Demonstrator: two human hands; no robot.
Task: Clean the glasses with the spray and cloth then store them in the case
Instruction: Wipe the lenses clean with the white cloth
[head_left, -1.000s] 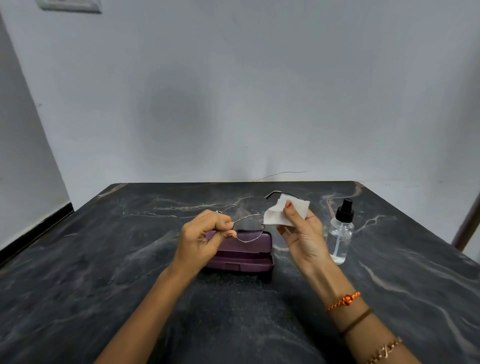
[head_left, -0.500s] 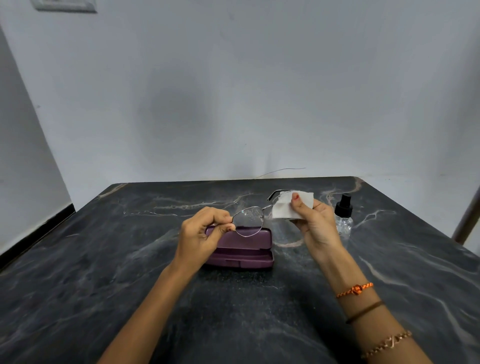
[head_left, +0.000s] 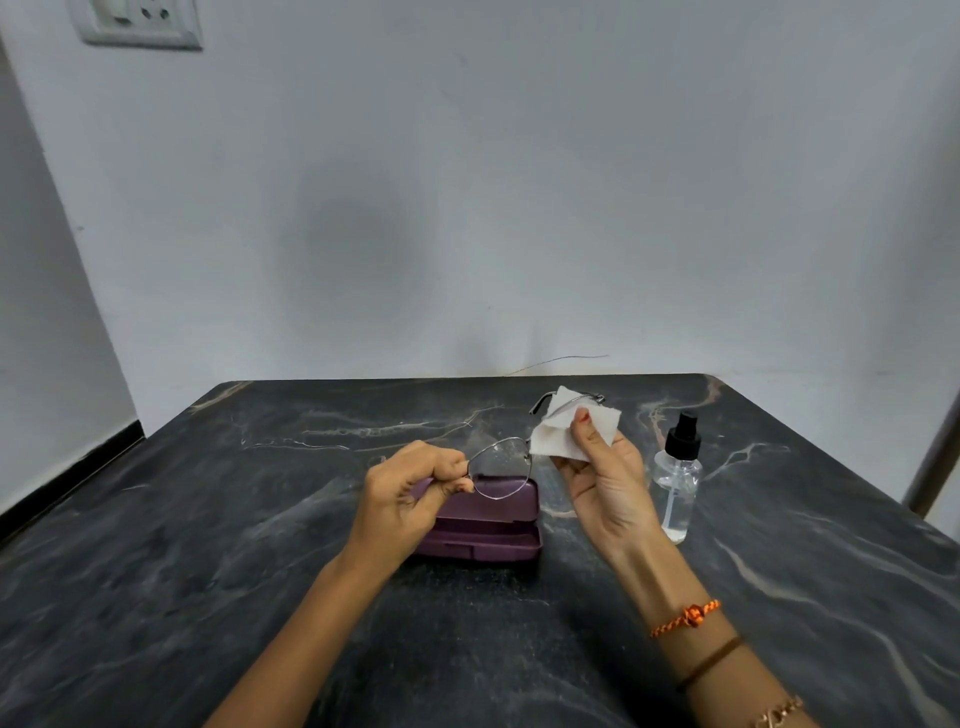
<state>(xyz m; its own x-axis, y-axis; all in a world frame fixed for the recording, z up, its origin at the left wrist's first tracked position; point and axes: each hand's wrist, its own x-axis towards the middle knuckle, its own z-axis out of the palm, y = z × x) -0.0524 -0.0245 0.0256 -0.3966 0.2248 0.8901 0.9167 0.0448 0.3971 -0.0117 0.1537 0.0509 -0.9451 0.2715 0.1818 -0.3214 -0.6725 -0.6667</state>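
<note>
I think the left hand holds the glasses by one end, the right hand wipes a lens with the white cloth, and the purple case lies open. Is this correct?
Not quite: the head view shows the purple case closed. The left hand does hold the glasses by one end, and the right hand wipes a lens with the white cloth.

the counter (head_left: 208, 571) looks like dark polished stone, black-grey with pale and rusty veins and a soft sheen. the glasses (head_left: 501, 467) have a thin, shiny metal rim round clear lenses. the cloth (head_left: 558, 441) is white, soft and matt, creased where it is held. the case (head_left: 483, 530) is purple hard plastic with a dull satin finish. the spray bottle (head_left: 675, 493) is clear glossy plastic with a matt black cap. the wall (head_left: 467, 208) is matt painted plaster.
</note>
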